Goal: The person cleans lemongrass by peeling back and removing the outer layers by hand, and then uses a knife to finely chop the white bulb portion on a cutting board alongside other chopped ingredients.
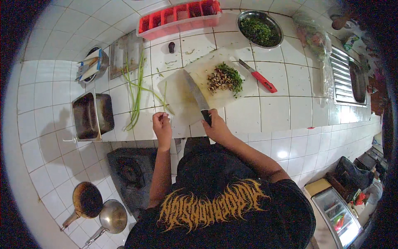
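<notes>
My right hand (216, 126) grips the black handle of a chef's knife (196, 90), whose broad blade lies over a pale cutting board (180, 82) and points away from me. Fingers curled, my left hand (162, 126) is at the counter's near edge, close to the tips of some long green stalks (136, 99); whether anything small is inside it is hidden. On the board, right of the blade, sits a heap of chopped brown pieces (216, 81) beside chopped green leaves (232, 77). A small knife with a red handle (264, 82) lies to the right of the heap.
At the back stand a red compartment box (180, 26) and a steel bowl of chopped greens (260, 30). A steel container (105, 107) is at the left, a sink (357, 82) at the right. Below left are a stove (130, 171) and hanging pans (87, 199).
</notes>
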The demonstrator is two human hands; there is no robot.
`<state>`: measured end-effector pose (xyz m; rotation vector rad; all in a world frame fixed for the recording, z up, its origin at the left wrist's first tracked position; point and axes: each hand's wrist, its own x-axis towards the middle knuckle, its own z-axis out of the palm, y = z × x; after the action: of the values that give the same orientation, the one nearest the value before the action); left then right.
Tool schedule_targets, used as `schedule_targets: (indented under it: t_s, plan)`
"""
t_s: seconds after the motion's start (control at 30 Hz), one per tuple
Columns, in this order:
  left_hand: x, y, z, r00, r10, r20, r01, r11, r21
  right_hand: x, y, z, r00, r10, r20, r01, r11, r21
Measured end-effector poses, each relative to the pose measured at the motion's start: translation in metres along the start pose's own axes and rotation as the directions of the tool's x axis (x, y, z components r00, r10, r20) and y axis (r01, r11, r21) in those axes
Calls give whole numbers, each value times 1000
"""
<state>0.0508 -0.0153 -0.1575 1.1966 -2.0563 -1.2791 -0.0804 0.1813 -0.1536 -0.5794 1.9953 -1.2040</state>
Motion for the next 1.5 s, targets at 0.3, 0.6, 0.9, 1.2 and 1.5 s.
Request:
schedule_targets:
  t_s: [0.3, 0.6, 0.9, 1.2, 1.5]
  plan:
    - [22, 17, 31, 939, 337, 66, -343, 917, 203, -28, 21, -33, 984, 78, -160, -78, 997, 5]
    - [25, 21, 27, 809, 464, 362, -581, 725, 370, -22, 18, -40, 981, 62, -183, -55, 998, 40]
    - [38, 44, -1, 666, 604, 437, -745, 575, 339, -6, 10, -43, 998, 34, -50, -37, 998, -56]
    - [59, 39, -2, 652, 492, 577, -757, 466, 458, 4, -16, -55, 1000, -10, -20, 5, 966, -257]
    - [48, 94, 76, 605, 695, 387, -796, 529, 295, -21, -15, -66, 998, -40, -56, 9, 883, -470]
